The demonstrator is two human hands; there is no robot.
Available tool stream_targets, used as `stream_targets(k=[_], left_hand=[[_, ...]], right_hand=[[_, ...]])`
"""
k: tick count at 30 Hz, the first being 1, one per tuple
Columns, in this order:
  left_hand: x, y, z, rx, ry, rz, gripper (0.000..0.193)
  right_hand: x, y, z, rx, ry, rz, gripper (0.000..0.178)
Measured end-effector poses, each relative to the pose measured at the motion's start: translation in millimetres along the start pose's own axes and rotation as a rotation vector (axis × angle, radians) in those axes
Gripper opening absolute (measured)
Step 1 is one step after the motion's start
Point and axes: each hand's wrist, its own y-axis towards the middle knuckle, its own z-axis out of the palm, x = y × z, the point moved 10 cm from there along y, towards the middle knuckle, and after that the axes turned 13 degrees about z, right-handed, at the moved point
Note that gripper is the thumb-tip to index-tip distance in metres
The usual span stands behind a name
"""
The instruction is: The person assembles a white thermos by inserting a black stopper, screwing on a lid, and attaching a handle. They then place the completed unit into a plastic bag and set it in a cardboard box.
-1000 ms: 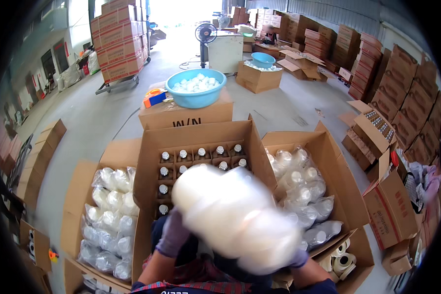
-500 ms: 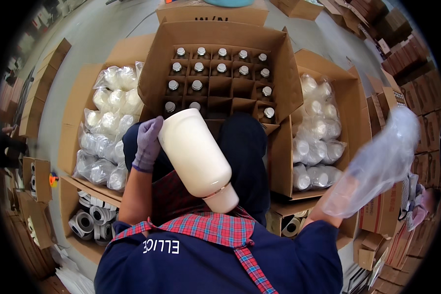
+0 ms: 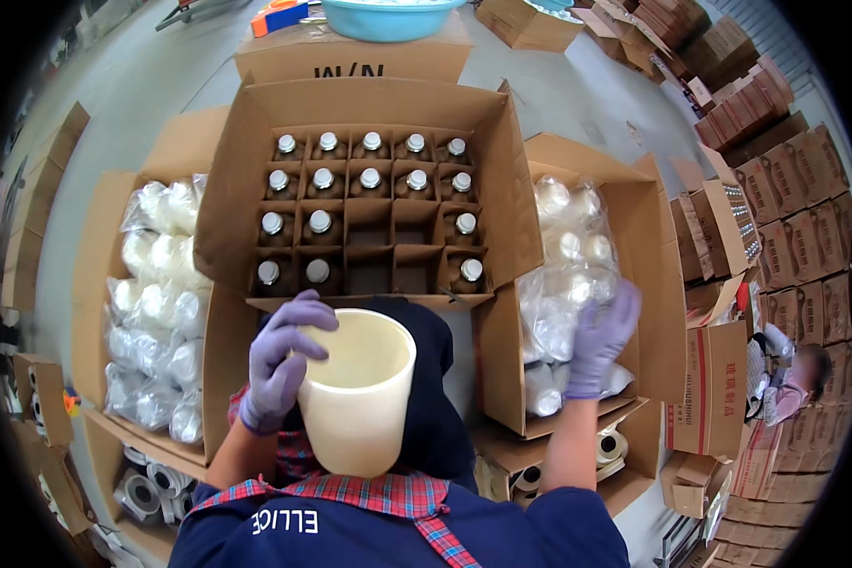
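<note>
Two gloved hands: left hand [image 3: 282,360] pinches the rim of one cream tub [image 3: 358,417], open end up, over the lap, near side of one middle carton [image 3: 369,104]. Right hand [image 3: 606,341] is at the bags [image 3: 560,298] in one right carton [image 3: 646,284]; can't tell if it's gripping. Middle carton: 16 capped bottles [image 3: 370,179], rows 5, 5, 3, 3. One blue basin [image 3: 393,21] beyond.

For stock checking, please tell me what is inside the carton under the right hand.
Whitish containers in clear bags are visible; the right hand covers some, and anything beneath is hidden.
</note>
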Motion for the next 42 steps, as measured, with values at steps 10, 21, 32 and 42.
stream_targets(k=[10,21,32,42], left_hand=[[101.4,-19.7,-62.2,-0.409,-0.129,-0.418,0.053],[193.9,34.5,37.6,-0.192,-1.110,-0.848,0.076],[48.3,16.0,-31.4,0.029,-0.109,-0.482,0.078],[-35.6,-70.6,49.6,0.484,0.127,-0.201,0.101]], right_hand=[[19.6,-45.9,453.0,0.894,-0.373,0.180,0.059],[280.3,15.0,30.6,0.441,0.508,-0.537,0.059],[334.4,-39.4,79.2,1.484,1.052,-0.264,0.077],[206.0,-112.6,55.1,1.948,0.759,-0.041,0.053]])
